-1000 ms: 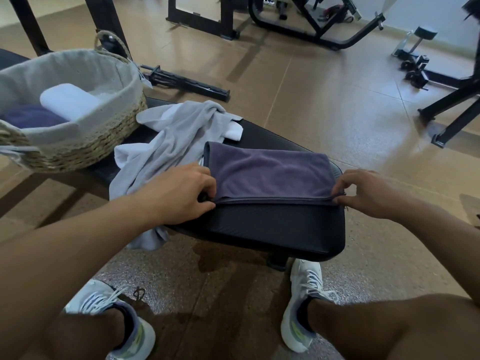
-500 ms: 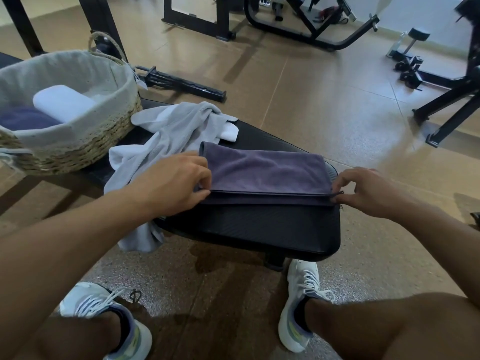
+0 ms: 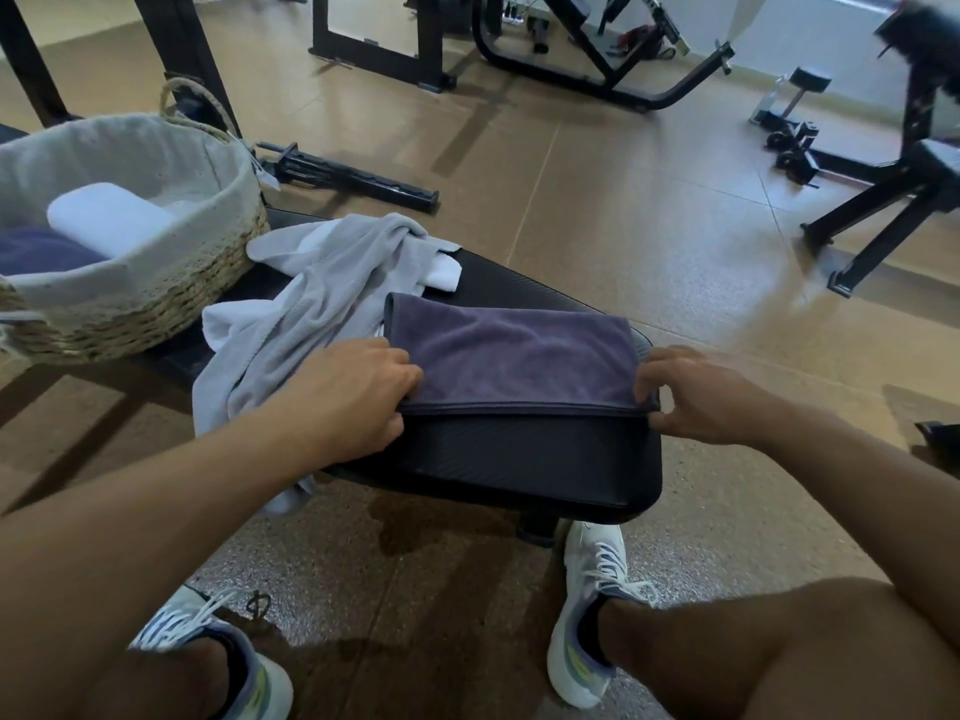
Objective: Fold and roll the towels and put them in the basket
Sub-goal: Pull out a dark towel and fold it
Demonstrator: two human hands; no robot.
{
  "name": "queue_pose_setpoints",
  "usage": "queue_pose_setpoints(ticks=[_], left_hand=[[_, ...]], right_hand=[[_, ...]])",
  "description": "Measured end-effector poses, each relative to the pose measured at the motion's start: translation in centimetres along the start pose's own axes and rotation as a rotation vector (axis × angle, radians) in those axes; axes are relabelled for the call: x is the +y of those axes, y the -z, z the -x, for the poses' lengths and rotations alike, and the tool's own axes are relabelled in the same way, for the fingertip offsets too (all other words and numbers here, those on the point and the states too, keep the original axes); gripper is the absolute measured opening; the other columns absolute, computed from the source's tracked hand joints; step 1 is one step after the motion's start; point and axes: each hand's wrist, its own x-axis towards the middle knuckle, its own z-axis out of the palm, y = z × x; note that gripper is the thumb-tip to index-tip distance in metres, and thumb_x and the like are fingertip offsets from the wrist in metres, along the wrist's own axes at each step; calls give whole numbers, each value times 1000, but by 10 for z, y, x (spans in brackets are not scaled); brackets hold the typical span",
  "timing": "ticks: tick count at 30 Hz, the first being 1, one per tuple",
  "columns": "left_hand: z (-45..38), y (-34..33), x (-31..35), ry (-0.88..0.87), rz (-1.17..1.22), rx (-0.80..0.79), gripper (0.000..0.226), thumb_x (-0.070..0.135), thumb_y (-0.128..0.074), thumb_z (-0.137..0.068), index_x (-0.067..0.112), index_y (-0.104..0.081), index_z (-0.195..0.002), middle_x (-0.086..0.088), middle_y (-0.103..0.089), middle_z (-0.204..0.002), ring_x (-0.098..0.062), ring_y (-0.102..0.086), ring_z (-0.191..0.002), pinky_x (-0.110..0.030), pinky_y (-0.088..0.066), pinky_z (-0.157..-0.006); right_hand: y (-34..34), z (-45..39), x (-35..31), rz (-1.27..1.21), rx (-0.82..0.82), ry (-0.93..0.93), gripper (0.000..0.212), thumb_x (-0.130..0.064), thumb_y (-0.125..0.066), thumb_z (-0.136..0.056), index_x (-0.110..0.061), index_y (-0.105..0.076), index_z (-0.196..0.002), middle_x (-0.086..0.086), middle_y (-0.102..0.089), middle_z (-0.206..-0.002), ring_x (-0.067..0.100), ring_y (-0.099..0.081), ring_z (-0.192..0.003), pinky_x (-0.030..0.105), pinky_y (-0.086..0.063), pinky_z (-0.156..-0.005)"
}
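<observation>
A folded purple towel [image 3: 511, 350] lies flat on the near end of a black padded bench [image 3: 519, 459]. My left hand [image 3: 348, 397] pinches the towel's near left corner. At the near right corner my right hand [image 3: 696, 394] pinches the same folded edge. A crumpled grey towel [image 3: 322, 298] lies to the left, partly over a white towel [image 3: 441, 275], and hangs off the bench side. Further left on the bench stands the woven basket [image 3: 156, 304] with a cloth lining. It holds a rolled white towel [image 3: 109, 218] and a rolled dark blue towel [image 3: 41, 252].
My two legs and white shoes [image 3: 592, 615] are on the floor in front of the bench. Black gym machine frames [image 3: 597, 59] stand at the back and right [image 3: 883, 200]. A black bar [image 3: 353, 176] lies on the floor behind the bench.
Both hands have kept hold of the purple towel's near corners and drawn its folded edge a little further from the bench's near edge. The camera has tilted slightly.
</observation>
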Motion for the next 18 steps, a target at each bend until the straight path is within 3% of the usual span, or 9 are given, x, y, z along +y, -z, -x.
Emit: queue_pose_setpoints(ticks=[2, 6, 8, 11, 13, 15, 16, 18], left_hand=[[-1, -5, 4, 31, -12, 35, 13, 27, -61, -82, 20, -68, -91, 1, -66, -89, -24, -64, -87, -35, -46, -71], [3, -3, 17, 7, 103, 159, 8, 31, -66, -75, 27, -70, -79, 8, -66, -77, -17, -64, -74, -25, -37, -60], [5, -2, 30, -68, 168, 130, 12, 36, -62, -74, 28, -70, -78, 11, -66, -75, -14, -62, -75, -26, -44, -62], [8, -1, 47, -149, 168, 39, 29, 56, -55, -81, 31, -67, -74, 14, -63, -74, -8, -56, -79, -28, -44, -73], [5, -2, 51, -78, 198, 85, 46, 68, -45, -89, 30, -66, -75, 14, -59, -76, -7, -51, -78, -29, -42, -77], [-2, -2, 51, 20, 268, 203, 39, 58, -48, -95, 26, -70, -91, 8, -61, -89, -13, -55, -85, -33, -46, -82], [-8, -3, 51, 62, 262, 247, 35, 51, -51, -97, 22, -70, -104, 4, -64, -100, -18, -58, -94, -36, -48, -87], [-17, -5, 54, 118, 213, 161, 52, 50, -48, -99, 17, -56, -138, -3, -57, -138, -27, -52, -129, -41, -42, -108]], right_hand=[[-6, -1, -2, -3, 22, 11, 17, -20, -75, -73, -24, -61, -82, -6, -56, -94, 16, -54, -90, 31, -43, -75], [4, 3, 11, -66, 73, -88, 16, -16, -75, -76, -20, -60, -76, -5, -58, -88, 17, -55, -89, 19, -33, -67], [12, 10, 20, -76, -8, -174, 12, -17, -75, -81, -21, -64, -77, -7, -62, -89, 14, -58, -89, 15, -33, -66], [3, 17, 32, -195, -291, -302, 19, -9, -65, -89, -26, -72, -81, -11, -69, -91, 9, -63, -90, 16, -40, -68], [-11, 14, 36, -410, -214, -431, 25, -6, -53, -94, -24, -70, -89, -4, -72, -96, 17, -67, -93, 27, -51, -75], [-20, 8, 31, -696, 4, -610, 16, -19, -44, -103, -15, -59, -107, 8, -70, -103, 24, -66, -94, 41, -55, -81], [-22, 3, 27, -835, 76, -677, 24, -31, -43, -105, -12, -55, -113, 12, -69, -105, 27, -66, -94, 45, -56, -81], [-22, -6, 18, -983, 32, -716, 46, -56, -43, -102, -14, -57, -116, 12, -68, -104, 31, -68, -95, 41, -57, -74]])
